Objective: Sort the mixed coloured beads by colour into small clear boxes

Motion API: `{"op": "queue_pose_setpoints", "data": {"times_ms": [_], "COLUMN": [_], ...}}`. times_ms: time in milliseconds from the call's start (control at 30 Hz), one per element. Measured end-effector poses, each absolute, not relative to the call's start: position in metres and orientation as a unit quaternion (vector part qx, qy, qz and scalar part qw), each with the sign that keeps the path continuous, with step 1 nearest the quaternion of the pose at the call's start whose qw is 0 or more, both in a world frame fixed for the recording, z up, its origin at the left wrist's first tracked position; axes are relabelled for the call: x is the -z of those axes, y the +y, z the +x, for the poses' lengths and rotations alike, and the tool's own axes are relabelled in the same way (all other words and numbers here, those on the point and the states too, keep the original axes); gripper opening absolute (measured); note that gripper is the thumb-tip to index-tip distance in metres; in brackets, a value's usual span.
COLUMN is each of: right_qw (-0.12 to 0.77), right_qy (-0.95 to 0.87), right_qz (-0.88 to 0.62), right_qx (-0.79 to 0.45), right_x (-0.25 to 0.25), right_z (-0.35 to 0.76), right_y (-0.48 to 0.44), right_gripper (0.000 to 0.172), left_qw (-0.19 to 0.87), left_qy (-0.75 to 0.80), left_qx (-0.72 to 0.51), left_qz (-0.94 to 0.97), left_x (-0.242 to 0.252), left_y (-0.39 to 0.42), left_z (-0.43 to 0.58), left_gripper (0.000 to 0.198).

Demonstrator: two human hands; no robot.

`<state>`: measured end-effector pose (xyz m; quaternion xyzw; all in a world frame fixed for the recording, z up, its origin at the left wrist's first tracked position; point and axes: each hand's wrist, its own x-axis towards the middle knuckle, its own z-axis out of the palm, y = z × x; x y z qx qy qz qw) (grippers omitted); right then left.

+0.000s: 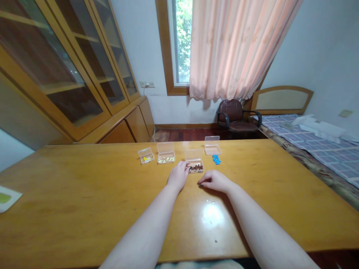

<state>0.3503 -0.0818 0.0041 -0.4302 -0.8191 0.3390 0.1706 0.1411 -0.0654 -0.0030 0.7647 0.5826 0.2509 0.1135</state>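
Observation:
A clear plastic box (194, 172) with its lid up stands at the middle of the table and holds several small dark brown pieces (198, 167). My left hand (178, 175) is closed at the box's left side, fingertips on its edge and partly over the pieces. In front of the box, low over the tabletop, my right hand (215, 181) is pinched, with a small dark piece (200, 185) at its fingertips. Too little of that piece shows to tell its kind. Small blue pieces (216, 159) lie in a pile beyond my right hand.
Behind the blue pile stands an open clear box (212, 150). Left of my hands are open boxes with pale yellow-green pieces (166, 160) and yellow pieces (146, 159). Small clear bits (211, 202) lie on the wooden table (84, 209). A chair (231, 116) stands beyond the table.

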Motion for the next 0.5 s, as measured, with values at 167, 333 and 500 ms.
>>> {"op": "queue_pose_setpoints", "data": {"times_ms": [167,333,500], "right_qw": [0.15,0.133,0.13], "right_qy": [-0.831,-0.849,-0.865], "right_qz": [-0.43,-0.427,-0.437], "right_qx": [-0.32,-0.281,-0.21], "right_x": [-0.004,-0.01,-0.007], "right_z": [0.35,0.344,0.338], "right_y": [-0.081,-0.086,-0.089], "right_gripper": [0.019,0.019,0.02], "left_qw": [0.114,0.076,0.085], "left_qy": [0.57,0.536,0.522], "left_qx": [-0.228,-0.212,-0.184], "left_qz": [0.781,0.814,0.828], "left_x": [-0.004,-0.009,-0.003], "left_y": [-0.072,-0.086,-0.091], "left_z": [0.141,0.153,0.157], "left_gripper": [0.022,0.025,0.04]}}
